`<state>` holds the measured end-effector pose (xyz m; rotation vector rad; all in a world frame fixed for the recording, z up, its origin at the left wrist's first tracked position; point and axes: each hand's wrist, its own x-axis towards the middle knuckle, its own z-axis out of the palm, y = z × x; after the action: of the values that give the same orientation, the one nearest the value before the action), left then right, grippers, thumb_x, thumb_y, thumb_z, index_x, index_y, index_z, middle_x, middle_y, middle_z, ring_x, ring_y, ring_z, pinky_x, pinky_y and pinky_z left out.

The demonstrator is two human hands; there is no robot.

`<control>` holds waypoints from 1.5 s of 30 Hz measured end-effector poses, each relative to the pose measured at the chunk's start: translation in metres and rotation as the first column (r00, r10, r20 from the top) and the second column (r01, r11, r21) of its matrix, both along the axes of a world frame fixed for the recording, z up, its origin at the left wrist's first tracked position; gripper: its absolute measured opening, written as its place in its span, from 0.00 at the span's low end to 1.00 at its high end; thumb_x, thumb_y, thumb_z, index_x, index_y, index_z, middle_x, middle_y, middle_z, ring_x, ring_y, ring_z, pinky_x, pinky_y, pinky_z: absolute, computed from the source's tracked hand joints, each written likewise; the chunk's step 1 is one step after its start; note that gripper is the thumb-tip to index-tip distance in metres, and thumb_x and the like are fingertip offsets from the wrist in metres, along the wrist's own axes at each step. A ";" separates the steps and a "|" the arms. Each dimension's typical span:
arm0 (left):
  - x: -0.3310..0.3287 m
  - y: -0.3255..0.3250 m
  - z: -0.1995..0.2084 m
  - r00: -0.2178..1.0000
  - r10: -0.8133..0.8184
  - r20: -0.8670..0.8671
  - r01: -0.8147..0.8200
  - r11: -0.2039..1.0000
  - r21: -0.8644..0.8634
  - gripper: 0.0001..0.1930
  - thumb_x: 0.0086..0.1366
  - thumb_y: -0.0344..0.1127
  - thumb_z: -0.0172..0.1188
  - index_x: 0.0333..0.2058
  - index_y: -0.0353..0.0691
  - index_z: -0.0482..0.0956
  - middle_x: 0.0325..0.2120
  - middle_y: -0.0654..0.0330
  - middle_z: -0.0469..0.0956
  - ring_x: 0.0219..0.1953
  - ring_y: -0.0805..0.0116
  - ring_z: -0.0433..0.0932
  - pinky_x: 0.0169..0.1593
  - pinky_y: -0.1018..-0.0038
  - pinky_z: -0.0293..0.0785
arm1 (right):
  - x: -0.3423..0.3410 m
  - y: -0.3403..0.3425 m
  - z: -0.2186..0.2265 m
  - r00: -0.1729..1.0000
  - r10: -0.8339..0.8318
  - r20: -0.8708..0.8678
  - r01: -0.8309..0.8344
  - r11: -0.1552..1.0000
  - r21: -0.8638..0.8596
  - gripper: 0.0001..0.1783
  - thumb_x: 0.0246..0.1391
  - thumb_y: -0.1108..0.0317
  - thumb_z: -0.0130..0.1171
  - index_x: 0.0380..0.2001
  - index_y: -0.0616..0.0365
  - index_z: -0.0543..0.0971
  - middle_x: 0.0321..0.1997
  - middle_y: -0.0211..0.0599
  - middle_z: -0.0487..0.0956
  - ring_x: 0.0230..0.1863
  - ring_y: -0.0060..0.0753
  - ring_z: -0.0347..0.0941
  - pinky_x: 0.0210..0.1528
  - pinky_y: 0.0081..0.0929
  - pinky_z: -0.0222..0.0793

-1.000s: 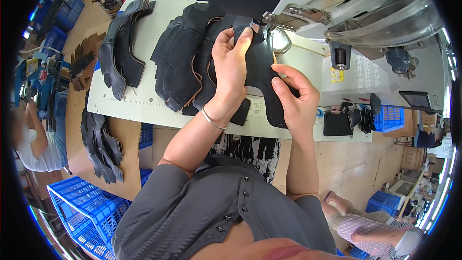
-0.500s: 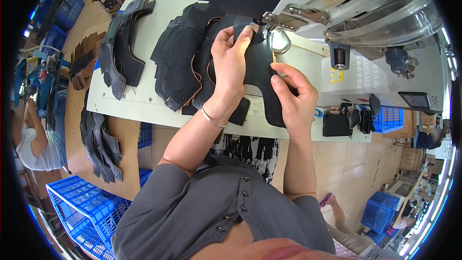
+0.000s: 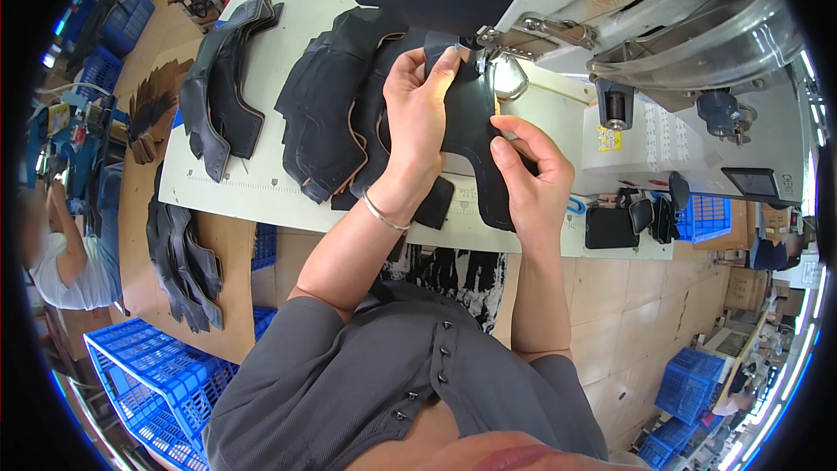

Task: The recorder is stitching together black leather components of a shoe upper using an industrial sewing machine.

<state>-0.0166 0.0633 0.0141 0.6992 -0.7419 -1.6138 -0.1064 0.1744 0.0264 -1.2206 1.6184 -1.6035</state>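
A curved black leather piece [image 3: 469,126] lies under the head of a sewing machine [image 3: 558,26], its lower end hanging over the table's near edge. My left hand [image 3: 417,109] grips its upper left part, the thumb pressed close beside the presser foot. On the piece's right edge, my right hand [image 3: 534,181] pinches with thumb and forefinger; the other fingers are partly hidden. Left of my left hand lies a stack of similar black leather pieces [image 3: 323,109] with tan edges. The stitching point is mostly hidden by the machine and my thumb.
Stitched black pieces [image 3: 216,92] lie at the table's far left. More hang over a brown board [image 3: 144,270] beside blue crates [image 3: 157,366]. A black phone-like slab [image 3: 610,227] rests at the right. Another person [image 3: 70,253] works at far left.
My hands and the leather piece hold almost the same position. A passing person's leg and foot at the lower right have gone out of view.
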 end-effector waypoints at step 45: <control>0.003 -0.017 0.000 0.996 -0.089 -0.008 0.089 0.995 -0.044 0.09 0.65 0.29 0.59 0.40 0.31 0.73 0.29 0.60 0.80 0.27 0.80 0.77 0.31 0.83 0.75 | 0.014 -0.008 -0.006 0.997 -0.079 -0.011 0.078 0.994 -0.080 0.13 0.55 0.74 0.61 0.44 0.63 0.79 0.34 0.30 0.79 0.33 0.16 0.72 0.37 0.15 0.66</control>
<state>-0.0131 0.0463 0.0140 0.6345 -0.8084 -1.6759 -0.0924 0.1666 0.0201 -1.2253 1.6436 -1.7267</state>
